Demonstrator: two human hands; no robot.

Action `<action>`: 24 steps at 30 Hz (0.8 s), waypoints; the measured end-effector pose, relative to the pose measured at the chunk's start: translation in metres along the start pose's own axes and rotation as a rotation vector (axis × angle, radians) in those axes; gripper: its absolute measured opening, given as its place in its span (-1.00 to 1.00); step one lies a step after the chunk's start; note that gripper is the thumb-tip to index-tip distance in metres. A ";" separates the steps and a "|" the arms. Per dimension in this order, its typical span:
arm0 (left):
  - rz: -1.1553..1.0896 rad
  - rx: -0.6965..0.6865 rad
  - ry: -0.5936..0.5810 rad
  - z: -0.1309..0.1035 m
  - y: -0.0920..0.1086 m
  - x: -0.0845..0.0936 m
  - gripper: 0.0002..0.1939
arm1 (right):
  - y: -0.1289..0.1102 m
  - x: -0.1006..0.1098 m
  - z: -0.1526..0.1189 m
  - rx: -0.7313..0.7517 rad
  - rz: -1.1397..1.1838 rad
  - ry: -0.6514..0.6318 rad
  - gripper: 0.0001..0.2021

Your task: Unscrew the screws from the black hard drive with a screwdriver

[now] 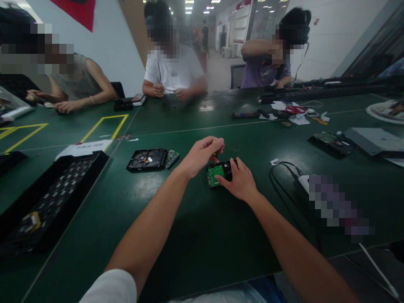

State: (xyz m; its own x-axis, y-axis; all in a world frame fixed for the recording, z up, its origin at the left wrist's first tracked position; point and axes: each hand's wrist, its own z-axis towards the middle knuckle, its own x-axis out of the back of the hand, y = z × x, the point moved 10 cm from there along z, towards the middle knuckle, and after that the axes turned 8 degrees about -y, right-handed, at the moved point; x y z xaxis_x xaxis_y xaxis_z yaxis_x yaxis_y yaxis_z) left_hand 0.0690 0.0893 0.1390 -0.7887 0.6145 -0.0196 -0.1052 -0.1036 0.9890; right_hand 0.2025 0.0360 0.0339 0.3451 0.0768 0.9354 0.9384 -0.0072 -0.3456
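Observation:
A hard drive [216,175] lies on the green table with its green circuit board facing up. My right hand [242,180] steadies it, thumb on the board side and fingers over the far edge. Just above the drive's far left corner, my left hand [204,154] is closed around a small yellow-handled screwdriver [215,147], mostly hidden by the fingers. A few tiny screws [234,150] are scattered on the table beyond the drive. To the left sits another, opened hard drive [147,160], with a loose circuit board [172,158] against its right side.
A long black tray [59,198] with small parts stands at the left. On the right are a cable [274,185], a white-edged blurred object [334,204], another drive [331,143] and a grey case [372,141]. Several people sit across the table, near scraps and tools [293,110].

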 end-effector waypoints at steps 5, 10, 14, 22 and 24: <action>0.170 -0.016 0.003 0.000 0.003 0.003 -0.68 | 0.000 0.000 0.000 -0.006 -0.008 -0.003 0.10; 0.053 0.011 -0.049 -0.001 0.000 -0.002 -0.67 | -0.001 0.001 0.000 0.003 -0.020 -0.001 0.10; -0.039 0.035 -0.017 -0.002 -0.003 -0.003 -0.74 | -0.001 0.001 -0.001 0.007 -0.013 0.007 0.09; -0.013 0.042 -0.017 -0.003 0.005 -0.002 -0.81 | 0.000 0.001 -0.001 0.014 -0.020 0.045 0.06; 0.009 0.037 -0.015 -0.003 0.006 0.000 -0.78 | 0.000 0.001 -0.001 0.017 -0.019 0.037 0.07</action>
State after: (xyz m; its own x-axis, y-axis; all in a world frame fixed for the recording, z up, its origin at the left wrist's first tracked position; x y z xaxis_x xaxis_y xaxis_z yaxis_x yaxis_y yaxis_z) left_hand 0.0663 0.0864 0.1440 -0.7806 0.6250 -0.0089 -0.0753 -0.0799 0.9940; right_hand 0.2029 0.0351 0.0347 0.3284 0.0397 0.9437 0.9442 0.0113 -0.3291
